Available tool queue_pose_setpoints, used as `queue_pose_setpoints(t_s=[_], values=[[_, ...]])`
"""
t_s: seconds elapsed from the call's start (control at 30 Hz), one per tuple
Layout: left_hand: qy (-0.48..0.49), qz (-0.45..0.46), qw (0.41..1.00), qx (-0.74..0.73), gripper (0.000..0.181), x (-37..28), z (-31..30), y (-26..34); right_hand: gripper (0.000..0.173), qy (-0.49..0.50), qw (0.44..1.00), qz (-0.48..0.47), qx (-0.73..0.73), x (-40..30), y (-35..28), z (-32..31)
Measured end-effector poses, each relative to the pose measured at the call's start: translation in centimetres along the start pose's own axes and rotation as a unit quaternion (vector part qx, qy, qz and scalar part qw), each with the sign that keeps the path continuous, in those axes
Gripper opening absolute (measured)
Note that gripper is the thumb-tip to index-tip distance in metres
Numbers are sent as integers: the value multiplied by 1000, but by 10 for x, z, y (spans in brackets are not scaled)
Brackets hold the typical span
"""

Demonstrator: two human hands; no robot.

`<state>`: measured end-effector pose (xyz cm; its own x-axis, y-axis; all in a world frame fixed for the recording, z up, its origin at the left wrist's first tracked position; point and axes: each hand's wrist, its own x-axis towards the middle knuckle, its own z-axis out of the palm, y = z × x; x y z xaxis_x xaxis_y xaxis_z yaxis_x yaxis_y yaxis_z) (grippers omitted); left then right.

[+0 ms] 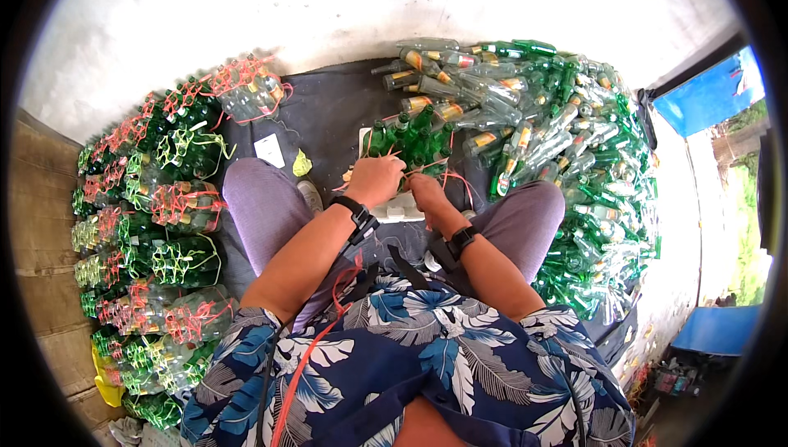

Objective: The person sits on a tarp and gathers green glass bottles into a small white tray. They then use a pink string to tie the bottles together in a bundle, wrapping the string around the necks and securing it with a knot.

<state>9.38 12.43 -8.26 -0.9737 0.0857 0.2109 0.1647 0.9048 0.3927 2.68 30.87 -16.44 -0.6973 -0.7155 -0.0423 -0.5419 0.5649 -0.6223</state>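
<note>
Several green glass bottles [423, 119] stand upright, packed together in a white box [397, 210] between my knees. Red plastic twine [458, 177] runs around and across them, with loose loops on the right. At the near side of the bottles, my left hand [377, 178] has its fingers closed on the twine. Just beside it, my right hand [427, 193] also pinches a strand. Fingers partly hide the twine where the two hands meet, so any knot cannot be made out. Another red strand [301, 373] trails down over my patterned shirt.
Loose green and clear bottles [523, 108] lie in a large heap on the right. Twine-tied bottle bundles [184, 207] stand in rows on the left, one bundle [251, 91] near the white wall [345, 10]. A white card [269, 150] and yellow scrap [301, 164] lie on the dark floor sheet [320, 99].
</note>
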Motion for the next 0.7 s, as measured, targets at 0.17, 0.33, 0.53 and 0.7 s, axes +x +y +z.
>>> queue_pose_setpoints(t_s=[0.17, 0.33, 0.53, 0.7], values=[[-1, -1, 1000, -7, 16, -1, 1, 1, 16, -15, 990, 44, 130, -12, -8, -7], [7, 14, 1000, 7, 16, 2, -1, 3, 18, -20, 980, 108, 167, -11, -5, -4], [1, 153, 976, 155, 12, 14, 11, 6, 24, -37, 997, 50, 45, -1, 18, 8], [-128, 141, 972, 136, 13, 27, 14, -7, 25, -9, 993, 68, 96, -1, 12, 16]])
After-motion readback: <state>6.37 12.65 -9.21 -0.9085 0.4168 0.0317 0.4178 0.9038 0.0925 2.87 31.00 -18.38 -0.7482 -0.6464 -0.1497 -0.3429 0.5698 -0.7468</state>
